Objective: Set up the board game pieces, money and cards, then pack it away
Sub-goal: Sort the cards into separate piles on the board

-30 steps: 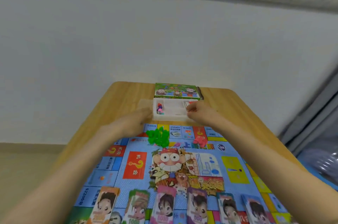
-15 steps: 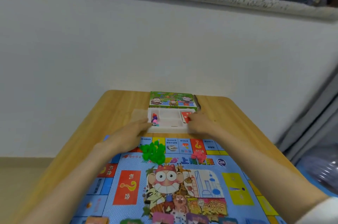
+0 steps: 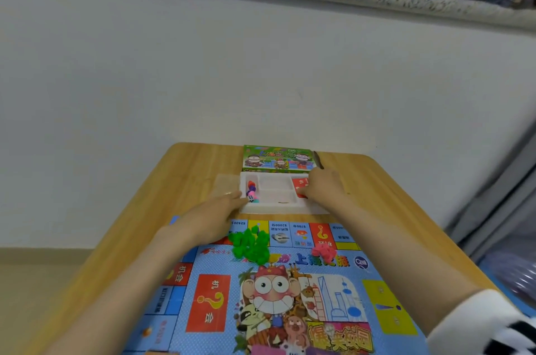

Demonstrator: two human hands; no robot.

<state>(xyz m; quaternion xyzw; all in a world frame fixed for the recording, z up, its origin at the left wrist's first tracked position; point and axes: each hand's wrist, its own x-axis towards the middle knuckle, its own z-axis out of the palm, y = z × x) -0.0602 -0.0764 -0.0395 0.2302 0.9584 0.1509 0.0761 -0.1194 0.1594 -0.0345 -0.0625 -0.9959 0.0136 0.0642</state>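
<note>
left hand (image 3: pixel 214 216) has reached the white tray's (image 3: pixel 272 209) left edge, fingers straight and flat. right hand (image 3: pixel 322 187) covers the red cards (image 3: pixel 300 182) in its right compartment; pinching or not, i cannot tell. game board (image 3: pixel 385 311) lies lower in frame.

Two hands are in view, the left hand (image 3: pixel 214 216) and the right hand (image 3: pixel 322 186). One white tray (image 3: pixel 272 208) lies between them, and one green box (image 3: pixel 278 158) lies beyond the right hand. One game board (image 3: pixel 208 305) lies nearer than both. One green heap (image 3: pixel 251 247) sits beside the left hand and one pink heap (image 3: pixel 324 252) below the right; the pieces in each are too blurred to count.
</note>
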